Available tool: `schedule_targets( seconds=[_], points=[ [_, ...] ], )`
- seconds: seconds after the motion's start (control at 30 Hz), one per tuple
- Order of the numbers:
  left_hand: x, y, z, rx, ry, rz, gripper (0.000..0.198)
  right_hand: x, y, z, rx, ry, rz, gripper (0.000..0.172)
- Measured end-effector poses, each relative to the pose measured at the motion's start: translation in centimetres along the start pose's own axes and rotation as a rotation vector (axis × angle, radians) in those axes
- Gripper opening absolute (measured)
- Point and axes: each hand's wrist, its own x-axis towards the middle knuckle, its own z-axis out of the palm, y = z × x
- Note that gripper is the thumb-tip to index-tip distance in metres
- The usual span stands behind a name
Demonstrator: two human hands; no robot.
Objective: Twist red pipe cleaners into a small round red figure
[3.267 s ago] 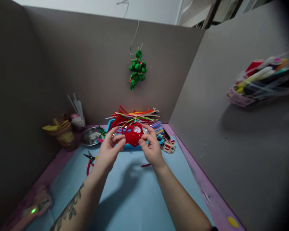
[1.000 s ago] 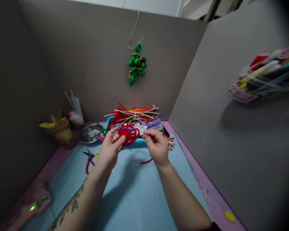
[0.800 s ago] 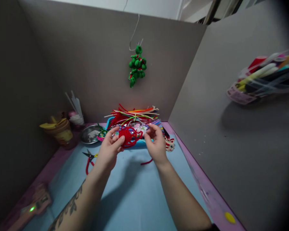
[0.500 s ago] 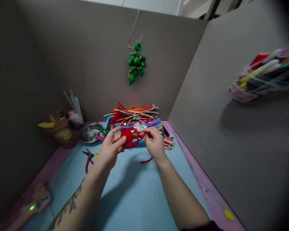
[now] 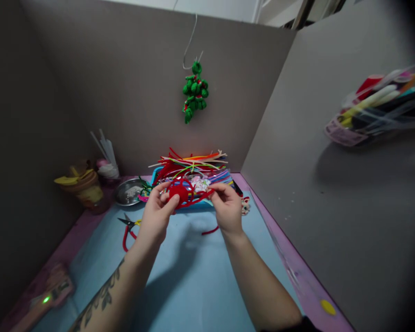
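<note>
A red pipe-cleaner piece (image 5: pixel 180 193), a solid round part with open loops around it, is held up above the blue mat. My left hand (image 5: pixel 158 206) pinches its left side between thumb and fingers. My right hand (image 5: pixel 227 206) grips the end of a red pipe-cleaner strand (image 5: pixel 202 198) that runs across from the piece. Below my right hand a short red pipe cleaner (image 5: pixel 210 230) lies on the mat. Red-handled scissors (image 5: pixel 127 228) rest left of my left wrist, partly behind the forearm.
A blue tray (image 5: pixel 155 175) of colourful pipe cleaners (image 5: pixel 193 161) stands at the back. Left are a metal bowl (image 5: pixel 127 193), a pot (image 5: pixel 86 189) and a lit glue gun (image 5: pixel 57 290). A green ornament (image 5: pixel 195 92) hangs behind; a bag of supplies (image 5: pixel 370 106) hangs right.
My right hand has moved slightly right, drawing the strand out longer. The red piece has turned and shifted a little left in my left hand, with its loops more visible.
</note>
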Motion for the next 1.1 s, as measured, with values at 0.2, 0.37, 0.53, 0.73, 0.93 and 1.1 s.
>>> schedule_targets(
  seconds=[0.2, 0.37, 0.53, 0.73, 0.93, 1.1],
  points=[
    [-0.1, -0.2, 0.2, 0.022, -0.012, 0.064, 0.055, -0.3, -0.9, -0.3, -0.011, -0.142, -0.077, 0.005],
    [0.0, -0.2, 0.0, -0.004, -0.061, 0.071, 0.055, -0.5, 0.5, 1.0, 0.159, -0.137, 0.202, 0.011],
    [0.3, -0.3, 0.0, -0.038, -0.073, 0.094, 0.055, -0.8, 1.0, 1.7, 0.085, -0.121, 0.344, 0.022],
    [0.3, -0.3, 0.1, -0.076, -0.087, 0.065, 0.055, -0.3, 0.7, 0.6, -0.185, -0.271, 0.257, 0.012],
    [0.8, -0.1, -0.2, -0.307, -0.018, -0.061, 0.057, -0.2, 0.3, 0.8, -0.215, -0.252, 0.143, 0.017],
    [1.1, 0.4, -0.4, -0.535, 0.036, -0.154, 0.044, -2.0, -0.1, 2.5, -0.196, -0.173, 0.173, 0.009]
  ],
)
